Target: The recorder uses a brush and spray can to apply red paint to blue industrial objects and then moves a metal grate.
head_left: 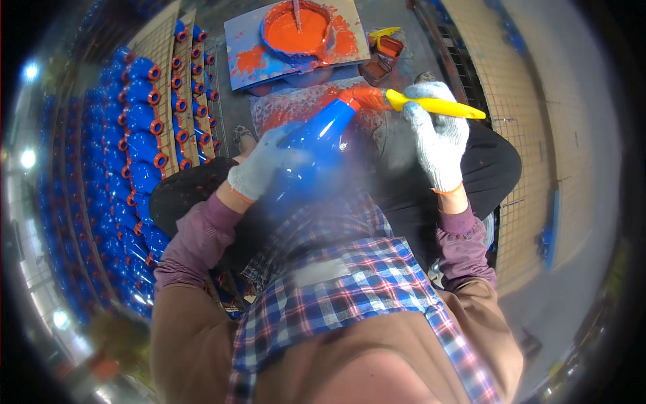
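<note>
A glossy blue vase [319, 145] lies tilted over my lap, its narrow neck pointing up and away from me. My left hand [268, 161], in a white glove, grips the vase's side; the vase's lower part is blurred. In my gloved right hand [439, 131] is a paintbrush [437, 106] with a yellow handle, held between thumb and fingers. Its orange-coated bristles touch the vase's mouth, which is orange-red. Beyond them, a bowl of orange paint [296, 30] with a stick standing in it rests on a paint-smeared board [242, 40].
Racks at the left hold many blue vases [142, 118] with orange rims. Right of the board, a small dark red container [380, 62] sits by a yellow object [383, 31]. Wire-mesh boards [518, 128] stand along the right side. Spattered sheeting [269, 111] covers the floor ahead.
</note>
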Available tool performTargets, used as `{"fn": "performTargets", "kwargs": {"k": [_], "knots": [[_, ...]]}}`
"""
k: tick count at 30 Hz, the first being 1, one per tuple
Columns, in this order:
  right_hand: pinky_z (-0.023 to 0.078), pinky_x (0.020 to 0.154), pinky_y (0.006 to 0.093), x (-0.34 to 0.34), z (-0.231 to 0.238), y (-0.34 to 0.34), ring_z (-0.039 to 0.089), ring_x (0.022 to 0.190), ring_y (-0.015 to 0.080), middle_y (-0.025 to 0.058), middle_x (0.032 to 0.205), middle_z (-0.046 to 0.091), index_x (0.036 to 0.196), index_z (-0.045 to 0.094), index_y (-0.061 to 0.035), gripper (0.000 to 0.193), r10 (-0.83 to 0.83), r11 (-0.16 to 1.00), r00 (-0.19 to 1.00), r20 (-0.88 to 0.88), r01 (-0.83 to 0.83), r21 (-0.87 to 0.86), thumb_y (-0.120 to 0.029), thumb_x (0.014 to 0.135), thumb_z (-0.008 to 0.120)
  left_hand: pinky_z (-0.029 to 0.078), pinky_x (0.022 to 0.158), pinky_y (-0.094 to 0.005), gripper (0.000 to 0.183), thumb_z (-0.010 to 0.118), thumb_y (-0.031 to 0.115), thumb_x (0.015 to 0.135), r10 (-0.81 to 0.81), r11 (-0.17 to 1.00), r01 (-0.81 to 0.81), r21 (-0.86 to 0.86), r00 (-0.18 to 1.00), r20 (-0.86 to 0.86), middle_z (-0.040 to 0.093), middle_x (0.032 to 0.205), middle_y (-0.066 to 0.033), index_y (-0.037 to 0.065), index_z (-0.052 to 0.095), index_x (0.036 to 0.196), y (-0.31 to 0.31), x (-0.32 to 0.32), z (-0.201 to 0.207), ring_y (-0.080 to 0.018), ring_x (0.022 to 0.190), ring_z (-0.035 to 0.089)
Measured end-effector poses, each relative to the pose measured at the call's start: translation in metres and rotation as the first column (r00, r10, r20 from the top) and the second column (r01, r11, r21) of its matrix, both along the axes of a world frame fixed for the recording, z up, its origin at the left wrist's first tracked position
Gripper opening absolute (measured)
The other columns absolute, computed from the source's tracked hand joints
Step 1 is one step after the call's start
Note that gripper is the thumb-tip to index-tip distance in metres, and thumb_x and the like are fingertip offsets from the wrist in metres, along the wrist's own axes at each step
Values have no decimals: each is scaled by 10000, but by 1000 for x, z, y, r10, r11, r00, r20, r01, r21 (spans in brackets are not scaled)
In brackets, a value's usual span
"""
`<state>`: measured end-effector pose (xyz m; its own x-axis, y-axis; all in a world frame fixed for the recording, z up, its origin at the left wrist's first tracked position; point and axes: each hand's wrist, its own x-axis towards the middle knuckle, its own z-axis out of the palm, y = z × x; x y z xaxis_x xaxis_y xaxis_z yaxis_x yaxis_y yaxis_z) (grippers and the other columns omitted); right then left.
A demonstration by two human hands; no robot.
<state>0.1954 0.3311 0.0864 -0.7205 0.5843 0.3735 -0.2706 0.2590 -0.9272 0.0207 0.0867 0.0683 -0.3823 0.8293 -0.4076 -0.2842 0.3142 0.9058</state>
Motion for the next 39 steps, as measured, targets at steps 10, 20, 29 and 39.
{"fn": "performTargets", "kwargs": {"k": [10, 20, 29, 39], "knots": [[552, 734, 267, 6, -2, 5, 661, 833, 135, 98, 1044, 661, 1178, 622, 41, 241, -258, 948, 966, 22, 258, -184, 7, 943, 661, 582, 940, -480, 898, 422, 784, 915, -212, 818, -462, 342, 310, 927, 604, 1327, -231, 65, 444, 1452, 30, 31, -22, -337, 1141, 653], [537, 671, 231, 13, 8, 7, 635, 765, 110, 97, 1061, 662, 1190, 623, 34, 224, -384, 904, 920, 73, 391, -174, -37, 978, 632, 538, 980, -513, 857, 311, 736, 974, 150, 563, -661, 496, 672, 725, 530, 1420, -210, 68, 354, 1509, 28, 9, 40, -347, 1216, 591], [534, 660, 238, 2, 9, 2, 634, 742, 111, 94, 1020, 669, 1200, 627, 40, 243, -372, 899, 925, 84, 381, -218, -45, 974, 646, 620, 772, -472, 791, 361, 676, 988, 63, 847, -423, 321, 681, 729, 584, 1326, -246, 35, 439, 1445, 42, -22, 12, -393, 1030, 687], [502, 633, 232, -6, 1, 9, 615, 676, 102, 78, 922, 674, 1184, 640, 38, 242, -332, 908, 929, 162, 361, -211, -97, 984, 661, 542, 952, -327, 409, 560, 279, 1009, 114, 925, -281, 257, 848, 517, 645, 1225, -81, 56, 540, 1351, 14, -14, 1, -173, 1067, 646]]}}
